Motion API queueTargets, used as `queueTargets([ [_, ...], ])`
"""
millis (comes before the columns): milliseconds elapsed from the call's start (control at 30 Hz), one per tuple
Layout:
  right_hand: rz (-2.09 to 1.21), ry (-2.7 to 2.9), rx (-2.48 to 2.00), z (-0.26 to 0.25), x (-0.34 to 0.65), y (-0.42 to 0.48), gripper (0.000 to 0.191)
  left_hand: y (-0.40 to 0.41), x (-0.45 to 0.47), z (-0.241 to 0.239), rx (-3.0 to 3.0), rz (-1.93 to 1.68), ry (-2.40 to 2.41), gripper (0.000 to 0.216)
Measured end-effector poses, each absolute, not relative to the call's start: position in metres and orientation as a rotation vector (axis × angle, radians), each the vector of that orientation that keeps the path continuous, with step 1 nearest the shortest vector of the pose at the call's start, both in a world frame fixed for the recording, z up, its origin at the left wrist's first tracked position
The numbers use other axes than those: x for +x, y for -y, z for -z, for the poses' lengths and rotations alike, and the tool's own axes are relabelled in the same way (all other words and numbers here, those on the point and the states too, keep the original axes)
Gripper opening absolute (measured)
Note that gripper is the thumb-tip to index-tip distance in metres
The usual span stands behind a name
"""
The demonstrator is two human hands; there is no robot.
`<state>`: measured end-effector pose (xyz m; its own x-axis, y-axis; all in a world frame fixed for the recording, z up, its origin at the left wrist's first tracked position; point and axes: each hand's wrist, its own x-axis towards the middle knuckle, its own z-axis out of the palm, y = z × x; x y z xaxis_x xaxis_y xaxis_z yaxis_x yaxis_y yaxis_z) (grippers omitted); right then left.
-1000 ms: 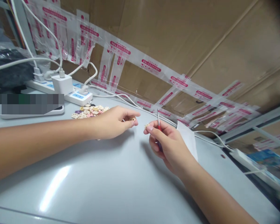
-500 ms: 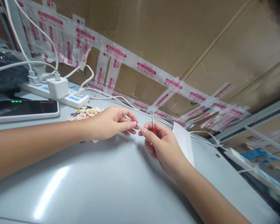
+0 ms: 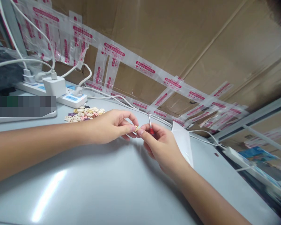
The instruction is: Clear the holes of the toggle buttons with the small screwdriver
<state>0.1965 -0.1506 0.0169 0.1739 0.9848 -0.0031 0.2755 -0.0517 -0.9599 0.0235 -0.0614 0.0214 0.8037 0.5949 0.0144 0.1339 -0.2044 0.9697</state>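
My left hand (image 3: 118, 126) pinches a small yellowish piece (image 3: 136, 128) between thumb and forefinger. Opposite it, my right hand (image 3: 159, 139) has thumb and forefinger closed at a small cream piece (image 3: 138, 130) touching the yellowish one; fingers partly cover both, and whether they are joined I cannot tell. A screwdriver (image 3: 150, 126) with a red handle is also held in my right hand, its metal shaft pointing up and away. Behind my left wrist lies a pile of small cream, yellow, pink and purple pieces (image 3: 81, 115), partly hidden by the forearm.
A white power strip (image 3: 73, 99) with a charger (image 3: 54, 86) and cables stands at the back left. Beside my right hand lies a white sheet or bag (image 3: 182, 140). Taped cardboard (image 3: 140, 84) walls off the far edge of the grey table (image 3: 103, 187).
My two hands have come together, so the pieces at their fingertips now touch where a small gap was. The whole view has shifted slightly.
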Motion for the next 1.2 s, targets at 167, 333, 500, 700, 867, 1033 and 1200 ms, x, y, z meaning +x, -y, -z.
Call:
queueTargets([
  [167, -0.986, 1.290, -1.527, -0.018, 0.200, 0.151, 0.028, 0.063, 0.020, -0.022, 1.863, -0.432, -0.545, 0.025],
  [333, -0.953, 1.399, -1.532, -0.022, 0.203, 0.152, 0.025, 0.063, 0.018, -0.022, 1.960, -0.430, -0.509, 0.028],
  [500, -0.882, 1.551, -1.618, -0.028, 0.205, 0.154, 0.028, 0.065, 0.016, -0.023, 1.964, -0.423, -0.453, 0.026],
  [700, -0.906, 1.609, -1.675, -0.034, 0.206, 0.157, 0.025, 0.065, 0.015, -0.024, 2.030, -0.404, -0.448, 0.023],
  [867, -0.963, 1.651, -1.688, -0.035, 0.208, 0.157, 0.024, 0.064, 0.014, -0.022, 2.069, -0.353, -0.397, 0.024],
  [1033, -1.125, 1.642, -1.715, -0.036, 0.208, 0.156, 0.019, 0.065, 0.016, -0.017, 2.068, -0.312, -0.339, 0.020],
  [1200, -1.282, 1.593, -1.648, -0.038, 0.211, 0.153, 0.017, 0.066, 0.016, -0.017, 2.006, -0.283, -0.311, 0.018],
])
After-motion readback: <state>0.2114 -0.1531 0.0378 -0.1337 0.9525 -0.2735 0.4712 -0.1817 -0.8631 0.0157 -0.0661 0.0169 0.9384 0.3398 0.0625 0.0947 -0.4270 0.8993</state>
